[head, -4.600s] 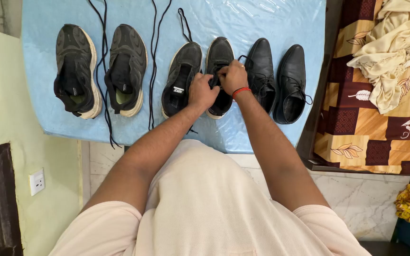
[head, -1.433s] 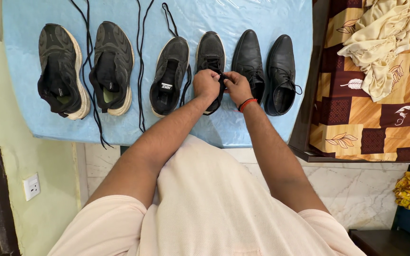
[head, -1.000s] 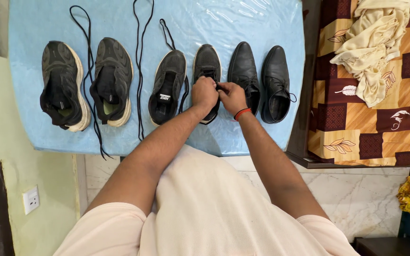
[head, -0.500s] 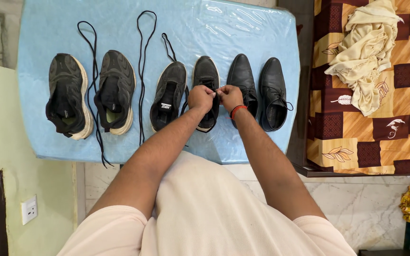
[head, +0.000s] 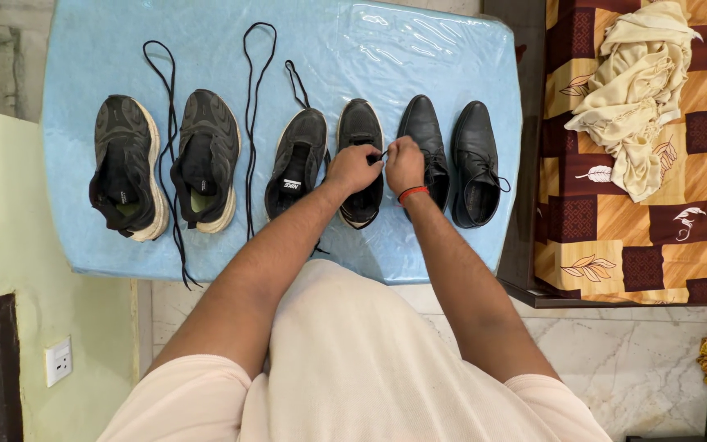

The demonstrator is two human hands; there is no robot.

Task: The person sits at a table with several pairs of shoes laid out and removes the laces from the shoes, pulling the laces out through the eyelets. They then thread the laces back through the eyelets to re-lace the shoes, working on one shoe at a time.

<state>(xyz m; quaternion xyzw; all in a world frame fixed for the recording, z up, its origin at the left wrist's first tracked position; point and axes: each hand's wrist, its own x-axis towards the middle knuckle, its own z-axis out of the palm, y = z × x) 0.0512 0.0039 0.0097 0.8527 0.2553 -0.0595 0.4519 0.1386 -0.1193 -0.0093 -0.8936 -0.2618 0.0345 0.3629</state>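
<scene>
on the blue plastic-covered table (head: 452, 49) by a patterned bed (head: 640, 237), six shoes

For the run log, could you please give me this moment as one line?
left hand: on sneaker lace | right hand: same lace | loose laces left | dress shoes right | blue table

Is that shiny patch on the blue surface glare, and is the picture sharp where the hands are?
Head view: yes, glare streaks the plastic-covered blue table near its far edge; lighting is soft with faint shadows; the left hand and right hand on the black sneaker are fairly sharp; edges bow slightly.
</scene>
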